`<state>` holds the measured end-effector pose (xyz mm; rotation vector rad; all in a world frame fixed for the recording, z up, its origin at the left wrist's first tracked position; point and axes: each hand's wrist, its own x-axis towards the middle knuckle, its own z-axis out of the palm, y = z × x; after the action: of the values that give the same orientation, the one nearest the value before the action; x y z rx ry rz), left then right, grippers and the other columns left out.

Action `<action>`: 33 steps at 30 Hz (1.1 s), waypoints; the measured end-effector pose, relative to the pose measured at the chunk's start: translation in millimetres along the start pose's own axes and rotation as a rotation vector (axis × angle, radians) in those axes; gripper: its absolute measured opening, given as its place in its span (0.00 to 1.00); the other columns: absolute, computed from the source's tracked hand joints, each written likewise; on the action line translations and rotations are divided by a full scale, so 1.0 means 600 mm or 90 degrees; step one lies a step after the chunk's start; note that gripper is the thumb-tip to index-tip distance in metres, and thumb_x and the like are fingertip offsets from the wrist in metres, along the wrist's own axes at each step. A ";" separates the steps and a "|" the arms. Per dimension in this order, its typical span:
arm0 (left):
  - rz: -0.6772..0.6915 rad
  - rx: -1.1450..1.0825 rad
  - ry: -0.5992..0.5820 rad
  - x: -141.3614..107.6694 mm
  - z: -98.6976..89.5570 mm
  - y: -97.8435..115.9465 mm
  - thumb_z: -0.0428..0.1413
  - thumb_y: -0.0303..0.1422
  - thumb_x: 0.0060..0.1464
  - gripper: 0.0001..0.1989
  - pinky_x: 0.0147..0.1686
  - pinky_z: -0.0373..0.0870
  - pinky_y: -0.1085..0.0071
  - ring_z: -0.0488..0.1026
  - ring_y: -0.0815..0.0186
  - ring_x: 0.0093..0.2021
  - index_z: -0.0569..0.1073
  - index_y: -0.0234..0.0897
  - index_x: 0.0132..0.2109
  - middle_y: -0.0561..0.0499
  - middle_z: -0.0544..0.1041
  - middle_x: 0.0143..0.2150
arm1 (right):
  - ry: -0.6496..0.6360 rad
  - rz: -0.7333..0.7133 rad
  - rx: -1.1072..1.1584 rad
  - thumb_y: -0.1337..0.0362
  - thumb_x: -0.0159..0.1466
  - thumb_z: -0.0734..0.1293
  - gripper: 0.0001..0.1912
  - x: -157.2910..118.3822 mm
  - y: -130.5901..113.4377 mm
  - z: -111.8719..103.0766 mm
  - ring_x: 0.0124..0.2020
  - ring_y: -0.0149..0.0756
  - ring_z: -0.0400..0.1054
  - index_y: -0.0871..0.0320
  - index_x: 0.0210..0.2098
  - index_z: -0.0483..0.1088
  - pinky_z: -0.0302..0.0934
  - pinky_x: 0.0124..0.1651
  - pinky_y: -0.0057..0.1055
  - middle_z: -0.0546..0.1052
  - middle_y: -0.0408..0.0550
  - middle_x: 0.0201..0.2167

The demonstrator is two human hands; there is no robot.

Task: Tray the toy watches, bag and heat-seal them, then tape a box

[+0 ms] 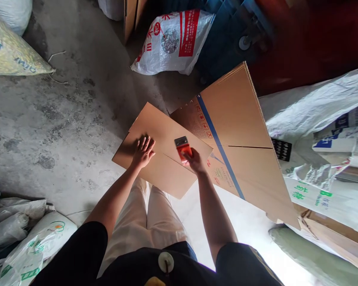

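Observation:
My left hand [143,152] lies flat with its fingers spread on a plain brown cardboard box [164,131], which is folded and has a seam across its upper face. My right hand [193,160] is closed around a red hand tool [181,150] with a dark metallic end; its exact kind is unclear. This tool is over the right part of the box, and I cannot tell if it touches the cardboard. Beside and partly behind the box leans a larger flattened carton [241,115] with a blue stripe and printed symbols.
A white sack with red print [173,41] lies ahead on the concrete floor [62,119]. Filled sacks [14,51] stand at the left, with more plastic bags [41,242] at lower left. Blue crates with a caster wheel [244,43] are behind. Plastic wrapping [319,103] fills the right side.

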<state>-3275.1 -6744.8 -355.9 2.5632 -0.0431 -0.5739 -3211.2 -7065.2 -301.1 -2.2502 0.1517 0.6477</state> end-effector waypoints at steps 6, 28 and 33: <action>0.023 -0.060 -0.027 0.007 -0.016 -0.030 0.44 0.33 0.79 0.32 0.87 0.37 0.44 0.44 0.52 0.90 0.66 0.37 0.83 0.42 0.54 0.89 | -0.250 -0.094 0.202 0.26 0.66 0.69 0.34 -0.003 -0.059 0.099 0.35 0.38 0.69 0.52 0.36 0.70 0.70 0.43 0.34 0.73 0.42 0.31; -0.151 -0.438 0.088 0.046 -0.122 -0.026 0.61 0.41 0.64 0.21 0.29 0.66 0.70 0.77 0.62 0.28 0.74 0.38 0.24 0.48 0.78 0.23 | -0.258 -0.079 0.048 0.24 0.63 0.67 0.38 0.021 -0.105 0.095 0.30 0.31 0.58 0.52 0.26 0.61 0.53 0.33 0.29 0.60 0.39 0.23; -0.175 -0.371 0.216 0.055 -0.207 -0.128 0.59 0.47 0.70 0.23 0.36 0.77 0.71 0.84 0.62 0.32 0.83 0.37 0.31 0.46 0.87 0.31 | -0.224 -0.041 0.002 0.18 0.60 0.66 0.42 0.018 -0.108 0.083 0.27 0.30 0.53 0.51 0.22 0.56 0.47 0.30 0.30 0.57 0.38 0.21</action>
<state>-3200.6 -6623.3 -308.9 2.0644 0.5239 -0.1940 -3202.6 -6983.7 -292.8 -2.0906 -0.0926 0.9928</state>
